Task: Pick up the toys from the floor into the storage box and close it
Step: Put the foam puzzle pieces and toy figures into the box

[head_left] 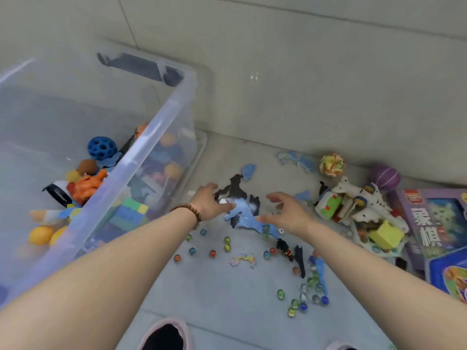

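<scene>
Clear plastic, open at the top: your box [141, 157] stands on the floor at the left, against the wall. It already holds a blue holed ball [102, 147], an orange toy [87, 185], a black-and-white figure [59, 192] and yellow balls [41, 234]. Coloured blocks [131, 210] show through its near wall.

Just right of the box, a cluster of blue and black puzzle pieces [246, 213] lies on the floor between your hands. Your left hand [209, 200], with a bead bracelet [189, 210] at the wrist, has its fingers bent down onto the cluster's left edge — whether it actually grips a piece you cannot tell from here. Your right hand [290, 213] is spread, fingers apart and holding nothing, its thumb close to the blue pieces.

Marbles [227, 242] are scattered on the tiles below the hands, thickest toward the lower right. More loose pieces [295, 159] lie by the wall. Farther right sit a white toy [353, 203], a yellow block [385, 234], a striped ball [331, 164], a purple ball [385, 176] and a purple game carton [429, 223] — all still on the floor.
</scene>
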Tool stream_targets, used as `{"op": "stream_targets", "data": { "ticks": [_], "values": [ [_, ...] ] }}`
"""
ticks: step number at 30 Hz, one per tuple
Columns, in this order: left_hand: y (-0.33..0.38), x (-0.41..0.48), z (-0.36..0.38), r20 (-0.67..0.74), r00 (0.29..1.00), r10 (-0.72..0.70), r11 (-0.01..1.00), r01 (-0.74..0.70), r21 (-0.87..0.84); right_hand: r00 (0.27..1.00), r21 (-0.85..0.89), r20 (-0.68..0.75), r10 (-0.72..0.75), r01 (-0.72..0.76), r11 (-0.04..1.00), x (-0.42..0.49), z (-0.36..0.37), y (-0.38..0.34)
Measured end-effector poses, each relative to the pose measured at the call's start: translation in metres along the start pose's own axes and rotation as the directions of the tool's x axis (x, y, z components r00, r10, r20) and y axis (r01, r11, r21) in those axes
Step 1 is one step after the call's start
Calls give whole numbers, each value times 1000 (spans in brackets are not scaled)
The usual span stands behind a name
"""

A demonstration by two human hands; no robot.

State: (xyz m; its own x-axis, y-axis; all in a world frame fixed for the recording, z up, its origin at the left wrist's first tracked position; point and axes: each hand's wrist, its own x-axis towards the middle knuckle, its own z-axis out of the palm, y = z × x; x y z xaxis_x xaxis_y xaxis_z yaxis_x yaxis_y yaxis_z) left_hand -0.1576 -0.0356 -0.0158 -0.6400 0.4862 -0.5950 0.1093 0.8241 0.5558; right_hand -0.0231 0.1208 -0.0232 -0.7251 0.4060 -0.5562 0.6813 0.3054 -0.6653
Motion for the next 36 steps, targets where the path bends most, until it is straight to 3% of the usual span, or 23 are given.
{"op": "stream_targets", "data": {
  "ticks": [5, 9, 17, 23, 30, 36],
  "values": [
    [-12, 29, 19, -57, 994, 95, 991, -88, 102, 997, -315, 35, -74, 81, 946, 25, 25, -2],
    [-13, 42, 20, -76, 984, 160, 981, -150, 122, 989, -420, 9, -145, 135, 897, 36, 36, 0],
    [-3, 52, 20, -54, 998, 15, 999, -17, -46, 991, -217, 0, -133, 130, 967, 47, 30, 3],
    [6, 57, 27, -113, 992, 47, 999, -44, 27, 990, -136, -23, -141, 137, 981, 52, 20, 3],
    [5, 62, 25, -126, 991, 45, 994, -57, -97, 983, -145, -69, -173, 161, 976, 53, 0, 15],
    [14, 68, 33, -125, 987, 102, 991, -112, -77, 989, -1, -92, -118, 118, 993, 57, -2, 17]
  ]
}}
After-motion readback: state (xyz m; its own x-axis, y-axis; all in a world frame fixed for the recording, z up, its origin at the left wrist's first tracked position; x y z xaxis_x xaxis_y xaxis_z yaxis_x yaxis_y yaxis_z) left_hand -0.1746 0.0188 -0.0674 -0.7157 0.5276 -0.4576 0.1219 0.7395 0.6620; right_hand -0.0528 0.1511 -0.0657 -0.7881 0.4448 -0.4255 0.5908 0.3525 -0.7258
